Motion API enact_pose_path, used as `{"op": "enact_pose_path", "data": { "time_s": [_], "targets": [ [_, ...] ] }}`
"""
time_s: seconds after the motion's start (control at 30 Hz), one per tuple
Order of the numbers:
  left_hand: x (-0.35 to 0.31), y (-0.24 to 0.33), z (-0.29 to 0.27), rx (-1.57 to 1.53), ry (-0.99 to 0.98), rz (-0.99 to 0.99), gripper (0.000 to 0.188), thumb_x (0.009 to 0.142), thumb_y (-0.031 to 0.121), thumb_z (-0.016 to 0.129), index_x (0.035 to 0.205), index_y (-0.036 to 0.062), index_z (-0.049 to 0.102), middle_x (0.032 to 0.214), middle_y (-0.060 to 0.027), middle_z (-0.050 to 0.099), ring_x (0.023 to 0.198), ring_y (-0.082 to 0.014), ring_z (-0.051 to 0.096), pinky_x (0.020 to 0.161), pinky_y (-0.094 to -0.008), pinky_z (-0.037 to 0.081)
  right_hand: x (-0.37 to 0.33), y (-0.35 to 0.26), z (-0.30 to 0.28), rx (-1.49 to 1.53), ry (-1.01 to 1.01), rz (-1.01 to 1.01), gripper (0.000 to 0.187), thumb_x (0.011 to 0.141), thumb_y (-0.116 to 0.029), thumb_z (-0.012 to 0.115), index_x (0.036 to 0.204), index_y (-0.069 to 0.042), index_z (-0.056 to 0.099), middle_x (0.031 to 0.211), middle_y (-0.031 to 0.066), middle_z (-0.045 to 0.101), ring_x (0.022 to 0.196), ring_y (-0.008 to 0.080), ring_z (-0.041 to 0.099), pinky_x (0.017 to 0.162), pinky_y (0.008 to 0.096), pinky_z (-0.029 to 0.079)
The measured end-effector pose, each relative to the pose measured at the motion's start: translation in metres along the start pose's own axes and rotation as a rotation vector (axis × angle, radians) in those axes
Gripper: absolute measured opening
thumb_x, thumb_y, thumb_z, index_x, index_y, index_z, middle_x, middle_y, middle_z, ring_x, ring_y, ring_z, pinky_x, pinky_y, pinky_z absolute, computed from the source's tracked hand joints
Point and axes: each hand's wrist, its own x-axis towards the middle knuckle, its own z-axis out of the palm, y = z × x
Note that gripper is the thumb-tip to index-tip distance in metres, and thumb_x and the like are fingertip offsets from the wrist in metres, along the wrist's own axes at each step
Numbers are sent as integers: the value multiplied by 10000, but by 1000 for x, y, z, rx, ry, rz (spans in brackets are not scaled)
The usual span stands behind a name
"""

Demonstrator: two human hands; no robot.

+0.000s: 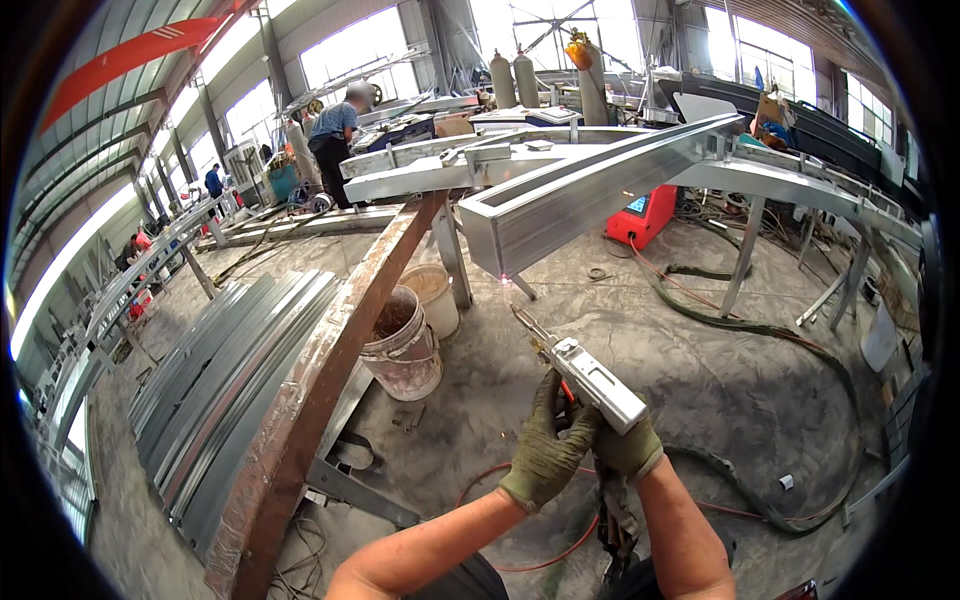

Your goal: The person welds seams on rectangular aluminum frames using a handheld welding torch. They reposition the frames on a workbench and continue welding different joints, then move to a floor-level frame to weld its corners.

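And there's the boxy white handheld torch [598,384], up in both hands, its tip facing the silver rectangular metal beam's [590,205] near lower corner, pink glow [505,280] there! The olive-gloved left hand [548,443] grips the front underside; the olive-gloved right hand [632,446], partly hidden, clasps the rear. Past the beam's right edge: a red box-shaped machine [648,215].

White gun [598,385], tilted toward silver beam [590,195] (lower corner lit pink).
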Motion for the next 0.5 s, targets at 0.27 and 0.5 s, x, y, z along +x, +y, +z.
{"op": "enact_pose_path", "data": {
  "time_s": [0.27, 0.5],
  "targets": [
    [-1, 28, 14, -30, 13, 93, 940, 1097, 160, 812, 1819, 3, 231, 1582, -160, 619, 1393, -207, 635, 1164, -382, 539, -4, -14, -2, 367, 73, 90, 350, 1040, 0, 739, 1390, 14, 760, 1213, 113, 858, 1089, 201, 833, 957, 369, 671],
    [0, 35, 20, 11, 52, 220, 981, 1077, 165, 839, 1819, -18, 223, 1629, -178, 585, 1449, -232, 603, 1191, -397, 519, -1, -13, -1, 262, 68, 36, 329, 1050, -31, 710, 1371, -9, 774, 1177, 134, 857, 1058, 245, 848, 925, 379, 671]
  ]
}}
